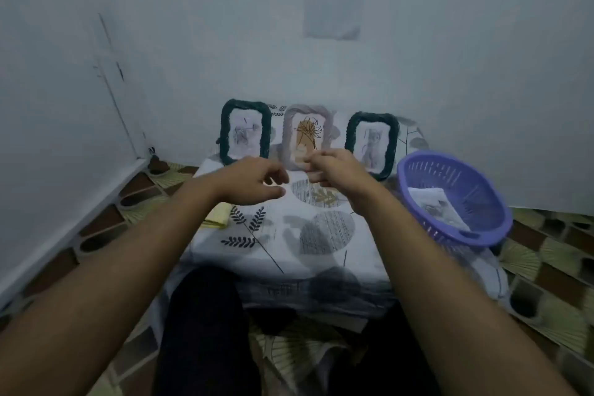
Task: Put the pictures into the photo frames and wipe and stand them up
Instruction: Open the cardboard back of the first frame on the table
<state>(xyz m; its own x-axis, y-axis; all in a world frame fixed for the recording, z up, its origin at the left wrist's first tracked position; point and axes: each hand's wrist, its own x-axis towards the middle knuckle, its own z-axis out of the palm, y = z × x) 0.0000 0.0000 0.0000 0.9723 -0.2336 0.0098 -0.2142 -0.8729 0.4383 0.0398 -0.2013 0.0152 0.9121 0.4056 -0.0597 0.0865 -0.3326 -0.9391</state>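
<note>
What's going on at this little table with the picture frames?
A person is at a table where three frames stand by the wall with pictures in them: left frame, grey frame, right frame. Both hands reach toward the grey one: the left hand holds nothing; blur hides whether the right hand touches it. A yellow cloth lies at left, a basket with more paper at right.

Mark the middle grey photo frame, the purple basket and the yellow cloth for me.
grey photo frame (288, 138): head view, its left border.
purple basket (477, 194): head view, its slotted inner wall.
yellow cloth (217, 217): head view, middle of the folded cloth.
</note>
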